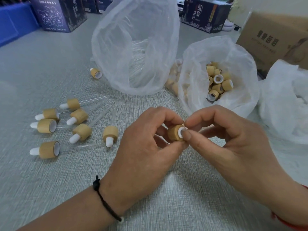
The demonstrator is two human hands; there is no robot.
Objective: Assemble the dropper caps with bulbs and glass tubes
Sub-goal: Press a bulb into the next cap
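A bamboo-coloured dropper cap (175, 133) is held above the grey table (50, 180), in front of the bag of loose caps (216, 77). The cap is gripped by the left hand (143, 147), whose fingers are curled round its body, the open white-lined end being turned toward the right hand (233, 139). The right thumb and forefinger are pinched together at that white opening, and the thumb tip is pressed against the rim; whether a small part is held between them cannot be told.

To the left of the bag of loose caps, a taller translucent bag (133, 47) is stood upright, with clear glass tubes faintly seen through its wall. Further left and nearer the person, a cluster of assembled droppers (70, 124) with white bulbs is laid on the table, and a single cap (96, 73) is lying just beside the tall bag. To the right of the bag of loose caps, a third white bag (286, 100) is seen, and behind it a brown carton (273, 35).
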